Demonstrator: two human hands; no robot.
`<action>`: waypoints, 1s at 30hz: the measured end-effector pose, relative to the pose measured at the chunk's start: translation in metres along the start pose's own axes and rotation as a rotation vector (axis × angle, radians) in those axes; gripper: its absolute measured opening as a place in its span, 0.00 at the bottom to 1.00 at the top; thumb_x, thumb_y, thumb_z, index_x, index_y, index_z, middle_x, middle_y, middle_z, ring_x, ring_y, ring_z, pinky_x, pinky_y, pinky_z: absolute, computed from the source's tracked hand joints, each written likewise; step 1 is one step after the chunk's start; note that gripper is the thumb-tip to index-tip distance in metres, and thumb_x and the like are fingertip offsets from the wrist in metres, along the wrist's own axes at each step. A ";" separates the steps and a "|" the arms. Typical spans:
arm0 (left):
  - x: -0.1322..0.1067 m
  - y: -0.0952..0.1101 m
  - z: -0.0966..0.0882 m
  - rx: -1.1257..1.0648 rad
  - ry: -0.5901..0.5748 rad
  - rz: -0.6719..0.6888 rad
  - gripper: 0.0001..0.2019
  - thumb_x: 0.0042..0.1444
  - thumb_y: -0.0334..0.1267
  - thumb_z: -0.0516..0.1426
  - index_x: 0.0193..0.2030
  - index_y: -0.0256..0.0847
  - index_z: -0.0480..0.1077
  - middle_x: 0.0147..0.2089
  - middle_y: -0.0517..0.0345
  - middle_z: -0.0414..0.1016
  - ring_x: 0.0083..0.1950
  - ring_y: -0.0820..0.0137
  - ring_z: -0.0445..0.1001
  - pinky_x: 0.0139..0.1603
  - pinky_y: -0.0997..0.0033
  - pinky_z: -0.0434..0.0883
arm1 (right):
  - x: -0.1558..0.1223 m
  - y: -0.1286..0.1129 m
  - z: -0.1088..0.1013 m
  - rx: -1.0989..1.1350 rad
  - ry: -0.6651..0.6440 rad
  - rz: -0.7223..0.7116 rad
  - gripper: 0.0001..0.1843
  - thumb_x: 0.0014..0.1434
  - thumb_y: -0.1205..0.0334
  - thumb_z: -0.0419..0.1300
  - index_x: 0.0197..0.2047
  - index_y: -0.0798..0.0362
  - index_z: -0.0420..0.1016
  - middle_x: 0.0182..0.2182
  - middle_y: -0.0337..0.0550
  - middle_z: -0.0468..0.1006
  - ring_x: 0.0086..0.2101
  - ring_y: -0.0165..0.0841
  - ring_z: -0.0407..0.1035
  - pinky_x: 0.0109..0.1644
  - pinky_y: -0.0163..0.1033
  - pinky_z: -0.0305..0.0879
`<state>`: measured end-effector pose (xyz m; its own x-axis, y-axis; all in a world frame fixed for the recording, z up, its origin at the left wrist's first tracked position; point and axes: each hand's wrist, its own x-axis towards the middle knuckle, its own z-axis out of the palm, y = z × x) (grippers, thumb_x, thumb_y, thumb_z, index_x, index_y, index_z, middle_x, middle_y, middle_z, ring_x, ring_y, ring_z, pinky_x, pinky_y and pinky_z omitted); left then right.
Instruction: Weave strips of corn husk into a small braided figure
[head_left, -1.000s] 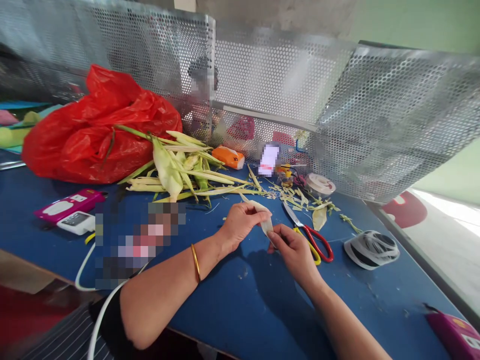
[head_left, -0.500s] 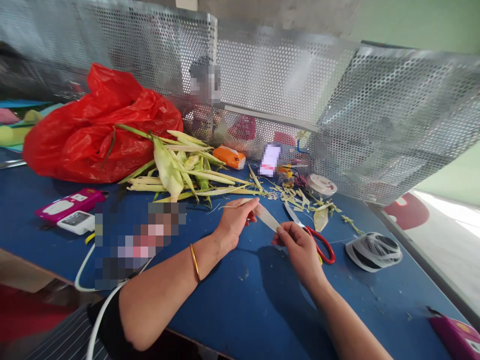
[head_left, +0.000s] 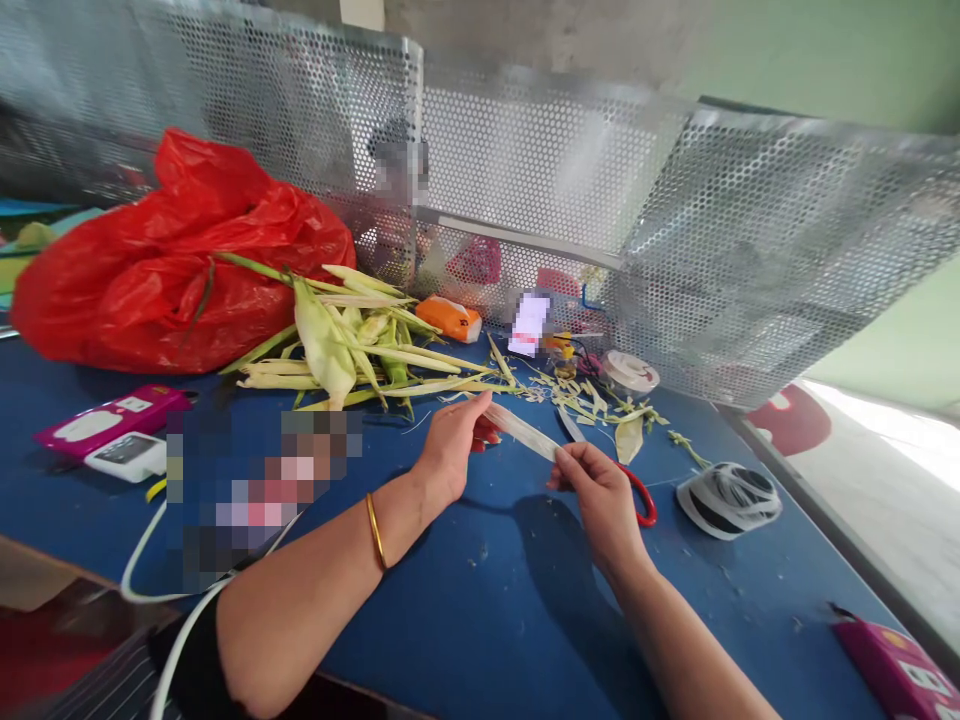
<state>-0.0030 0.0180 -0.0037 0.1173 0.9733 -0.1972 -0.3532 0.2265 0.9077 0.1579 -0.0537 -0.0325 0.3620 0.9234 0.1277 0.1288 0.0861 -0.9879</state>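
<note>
My left hand [head_left: 450, 447] and my right hand [head_left: 596, 492] hold the two ends of a pale strip of corn husk [head_left: 525, 431], stretched straight between them above the blue table [head_left: 465, 600]. Both hands pinch the strip with closed fingers. A gold bangle sits on my left wrist. Scissors [head_left: 626, 482] with red and yellow handles lie on the table just behind my right hand, partly hidden by it. A heap of green and pale corn husks [head_left: 352, 340] lies beyond my left hand.
A red plastic bag [head_left: 165, 260] stands at the back left. A perforated metal screen [head_left: 570, 190] walls the table's far side. An orange gadget [head_left: 448, 318], a tape roll [head_left: 630, 372], a coil of white band [head_left: 727, 497], pink boxes [head_left: 105, 418] and husk scraps lie about.
The husk strip, folded between my close-set hands a second ago, is now pulled out straight as my hands moved apart. The view has shifted slightly.
</note>
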 end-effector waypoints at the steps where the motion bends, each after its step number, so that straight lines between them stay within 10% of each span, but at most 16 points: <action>1: 0.000 0.000 0.000 -0.004 0.014 -0.001 0.19 0.42 0.53 0.65 0.24 0.35 0.73 0.23 0.57 0.73 0.22 0.76 0.69 0.23 0.77 0.60 | 0.000 -0.001 0.000 0.001 -0.008 0.002 0.17 0.53 0.46 0.65 0.27 0.51 0.72 0.21 0.36 0.72 0.24 0.31 0.66 0.32 0.36 0.63; 30: 0.003 -0.002 -0.001 -0.004 0.066 0.014 0.19 0.36 0.52 0.67 0.22 0.36 0.72 0.21 0.59 0.71 0.21 0.77 0.67 0.21 0.78 0.59 | 0.000 0.002 0.001 -0.005 -0.032 -0.007 0.21 0.59 0.45 0.59 0.23 0.51 0.67 0.18 0.35 0.70 0.22 0.29 0.65 0.31 0.36 0.60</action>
<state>-0.0028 0.0202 -0.0058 0.0507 0.9767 -0.2088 -0.3582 0.2129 0.9091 0.1571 -0.0536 -0.0346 0.3314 0.9342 0.1321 0.1356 0.0913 -0.9865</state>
